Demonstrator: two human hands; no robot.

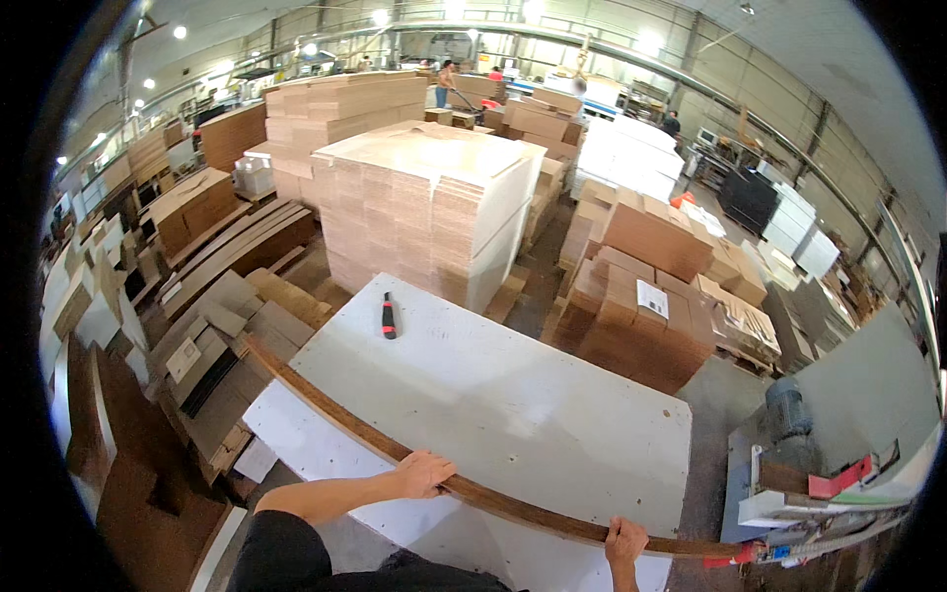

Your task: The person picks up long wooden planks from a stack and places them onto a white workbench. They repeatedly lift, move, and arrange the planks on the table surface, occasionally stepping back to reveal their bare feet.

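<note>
Wooden strip [533, 513]: one, long, narrow and brown, running across your table from left to right in front of you, its ends past both side edges; whether it rests on the top or is held just above it, you cannot tell from this view.
Hands on it: two, both yours, well apart along its length.
Left hand [424, 475]: grasping the strip near its middle, back of the hand up, fingers bent over the wood; your forearm slants in from the lower left.
Right hand [625, 540]: clenched around the strip nearer its right end, knuckles up, your forearm rising from the lower edge.
Table [552, 395]: one, pale grey, beneath the strip.
Hand tool [389, 321]: one, red and black, lying near the table's far left corner.
Motor [787, 407]: one, blue, on the machine to your right, near the strip's right end.
Large board stack [395, 212]: one, light brown, just beyond the table.
Label sheet [652, 298]: one, white, on a brown stack [631, 340] ahead right.
</note>
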